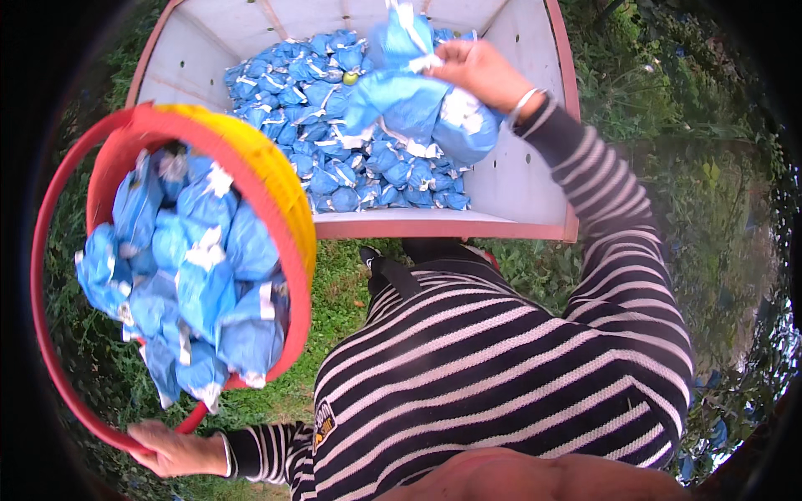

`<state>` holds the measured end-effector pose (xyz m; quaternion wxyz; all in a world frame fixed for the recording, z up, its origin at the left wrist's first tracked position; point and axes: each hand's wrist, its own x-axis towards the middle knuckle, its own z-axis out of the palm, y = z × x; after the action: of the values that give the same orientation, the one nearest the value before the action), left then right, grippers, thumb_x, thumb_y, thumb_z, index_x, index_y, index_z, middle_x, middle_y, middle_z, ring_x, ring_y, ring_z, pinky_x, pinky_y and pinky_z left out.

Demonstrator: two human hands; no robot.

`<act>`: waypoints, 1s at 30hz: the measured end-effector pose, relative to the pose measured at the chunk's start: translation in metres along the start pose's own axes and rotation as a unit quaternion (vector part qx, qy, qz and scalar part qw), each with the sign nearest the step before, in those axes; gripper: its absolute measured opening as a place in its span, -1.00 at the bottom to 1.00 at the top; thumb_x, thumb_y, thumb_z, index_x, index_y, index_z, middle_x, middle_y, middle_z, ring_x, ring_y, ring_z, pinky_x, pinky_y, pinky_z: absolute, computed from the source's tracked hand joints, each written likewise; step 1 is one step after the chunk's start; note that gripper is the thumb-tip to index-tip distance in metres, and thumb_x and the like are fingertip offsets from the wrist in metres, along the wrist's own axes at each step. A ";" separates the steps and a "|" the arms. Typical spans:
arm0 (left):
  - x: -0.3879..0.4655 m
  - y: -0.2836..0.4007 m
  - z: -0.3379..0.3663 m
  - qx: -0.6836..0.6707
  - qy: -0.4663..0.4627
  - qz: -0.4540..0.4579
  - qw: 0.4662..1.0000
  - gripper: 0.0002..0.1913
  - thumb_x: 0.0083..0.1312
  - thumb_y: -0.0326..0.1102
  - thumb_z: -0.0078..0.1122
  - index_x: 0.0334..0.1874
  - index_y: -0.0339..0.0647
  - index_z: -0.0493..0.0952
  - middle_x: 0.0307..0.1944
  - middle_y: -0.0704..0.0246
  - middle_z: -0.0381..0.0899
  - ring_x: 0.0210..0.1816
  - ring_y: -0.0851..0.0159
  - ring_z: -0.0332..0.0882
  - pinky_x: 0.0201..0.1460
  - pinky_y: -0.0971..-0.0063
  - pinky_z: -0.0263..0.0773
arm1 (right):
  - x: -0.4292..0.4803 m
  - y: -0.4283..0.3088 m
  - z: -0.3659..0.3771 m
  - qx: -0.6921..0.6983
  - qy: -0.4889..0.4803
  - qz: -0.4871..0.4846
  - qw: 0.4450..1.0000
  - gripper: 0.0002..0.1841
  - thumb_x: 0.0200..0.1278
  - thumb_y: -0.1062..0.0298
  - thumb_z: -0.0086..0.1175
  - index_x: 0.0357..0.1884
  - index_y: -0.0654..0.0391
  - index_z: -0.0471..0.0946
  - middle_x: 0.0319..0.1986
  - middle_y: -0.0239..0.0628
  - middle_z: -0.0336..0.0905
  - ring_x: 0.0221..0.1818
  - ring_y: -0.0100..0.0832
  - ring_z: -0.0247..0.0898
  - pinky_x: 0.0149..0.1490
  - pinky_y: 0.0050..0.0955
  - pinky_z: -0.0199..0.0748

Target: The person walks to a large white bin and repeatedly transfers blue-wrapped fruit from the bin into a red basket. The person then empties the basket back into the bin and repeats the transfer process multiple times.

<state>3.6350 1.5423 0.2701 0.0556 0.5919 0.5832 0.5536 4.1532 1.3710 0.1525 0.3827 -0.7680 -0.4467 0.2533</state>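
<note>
My left hand grips the red hoop handle of a round bucket, yellow outside with a red rim. The bucket is tilted, its mouth facing me, and holds many blue paper bags with white crumpled tops. My right hand pinches the white edge of a blue bag above the crate. Other blue bags hang or fall just below those fingers; blur hides which of them I hold. Beneath lies a heap of similar bagged fruit in the white-walled crate.
A red-brown frame edges the crate in front of my body. One bare green fruit shows among the bags. Grass lies underfoot, with leafy plants to the right. Bucket and handle take up the left side.
</note>
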 end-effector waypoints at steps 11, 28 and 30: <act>-0.013 0.015 0.053 0.170 0.023 0.033 0.985 -0.66 0.27 -0.23 0.20 -0.05 -0.38 0.52 -0.48 0.37 0.49 -0.47 0.45 0.37 -0.46 0.58 0.33 | -0.065 0.428 0.180 -0.143 -0.105 0.302 0.937 -0.62 0.09 0.08 0.12 -0.24 0.23 0.51 -0.27 0.06 0.55 -0.19 -0.01 0.49 -0.06 -0.21 0.42; -0.014 0.058 0.081 0.264 0.034 0.092 0.960 -0.74 0.30 -0.28 0.15 -0.15 -0.39 0.56 -0.47 0.36 0.48 -0.50 0.43 0.32 -0.45 0.55 0.30 | -0.089 0.513 0.216 -0.068 -0.094 0.537 0.835 -0.78 0.22 0.33 -0.02 -0.16 0.20 0.52 -0.26 -0.10 0.58 -0.33 -0.19 0.56 -0.22 -0.27 0.53; -0.013 0.057 0.057 0.248 0.032 0.100 0.963 -0.74 0.30 -0.28 0.14 -0.17 -0.39 0.57 -0.47 0.35 0.48 -0.50 0.43 0.31 -0.45 0.55 0.30 | -0.048 0.467 0.173 -0.020 -0.068 0.434 0.898 -0.74 0.20 0.26 -0.01 -0.14 0.18 0.51 -0.27 -0.15 0.59 -0.37 -0.21 0.57 -0.29 -0.30 0.53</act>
<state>3.7156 1.5482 0.2811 -0.1669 0.6248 0.6412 0.4130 4.2341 1.2474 -0.3257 0.1877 -0.8741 -0.0994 0.4369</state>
